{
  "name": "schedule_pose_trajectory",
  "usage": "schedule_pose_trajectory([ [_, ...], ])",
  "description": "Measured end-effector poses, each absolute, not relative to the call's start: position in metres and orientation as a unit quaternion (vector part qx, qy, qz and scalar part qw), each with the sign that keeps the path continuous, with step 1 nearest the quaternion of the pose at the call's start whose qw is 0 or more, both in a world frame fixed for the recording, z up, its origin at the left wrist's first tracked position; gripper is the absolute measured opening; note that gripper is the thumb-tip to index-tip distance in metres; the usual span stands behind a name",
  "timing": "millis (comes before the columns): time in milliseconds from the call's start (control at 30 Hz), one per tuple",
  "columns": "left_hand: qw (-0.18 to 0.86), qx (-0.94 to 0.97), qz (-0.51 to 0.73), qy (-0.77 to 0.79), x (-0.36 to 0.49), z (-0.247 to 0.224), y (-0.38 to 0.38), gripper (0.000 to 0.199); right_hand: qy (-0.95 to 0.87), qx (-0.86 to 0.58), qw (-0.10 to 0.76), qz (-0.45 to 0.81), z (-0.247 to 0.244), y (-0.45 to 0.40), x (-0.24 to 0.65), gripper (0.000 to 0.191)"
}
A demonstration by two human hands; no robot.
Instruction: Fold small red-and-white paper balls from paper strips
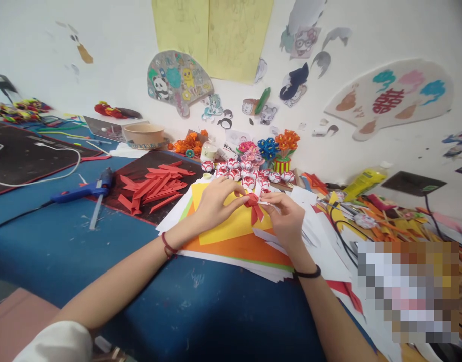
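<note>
Between my two hands is a piece of folded red and white paper (256,210), held above a stack of coloured sheets. My left hand (221,203) comes in from the left, its thumb and fingers pinching the red part. From the right, my right hand (287,218) grips the paper's white edge between thumb and fingertips. Under both hands lie a yellow sheet (219,229) and an orange sheet (231,250). Just beyond my fingers sit several red and white folded paper flowers (234,174). To the left, a pile of folded red paper strips (155,186) rests on a dark mat.
A blue glue gun (85,191) with a cord lies at the left. Behind stand a beige bowl (144,134), orange paper flowers (190,144) and a striped pot (282,165). Paper scraps and a yellow bottle (364,182) crowd the right. A wall rises behind the table (140,306).
</note>
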State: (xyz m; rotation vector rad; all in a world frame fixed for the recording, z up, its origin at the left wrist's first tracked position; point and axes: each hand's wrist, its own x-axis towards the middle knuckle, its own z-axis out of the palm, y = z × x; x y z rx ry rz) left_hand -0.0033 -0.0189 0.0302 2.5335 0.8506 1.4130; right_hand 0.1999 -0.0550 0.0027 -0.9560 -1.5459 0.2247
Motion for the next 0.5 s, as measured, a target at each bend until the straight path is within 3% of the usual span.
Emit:
schedule_pose_trajectory([
  [200,0.157,0.821,0.447,0.317,0.0014,0.0253,-0.0195,0.033,-0.708,-0.396,0.583,-0.049,0.0024,-0.0599,0.1940,0.011],
  [500,0.282,0.786,0.460,0.300,0.0026,0.0272,-0.0240,0.029,-0.729,-0.359,0.574,-0.104,0.0011,-0.0608,0.1912,0.019],
])
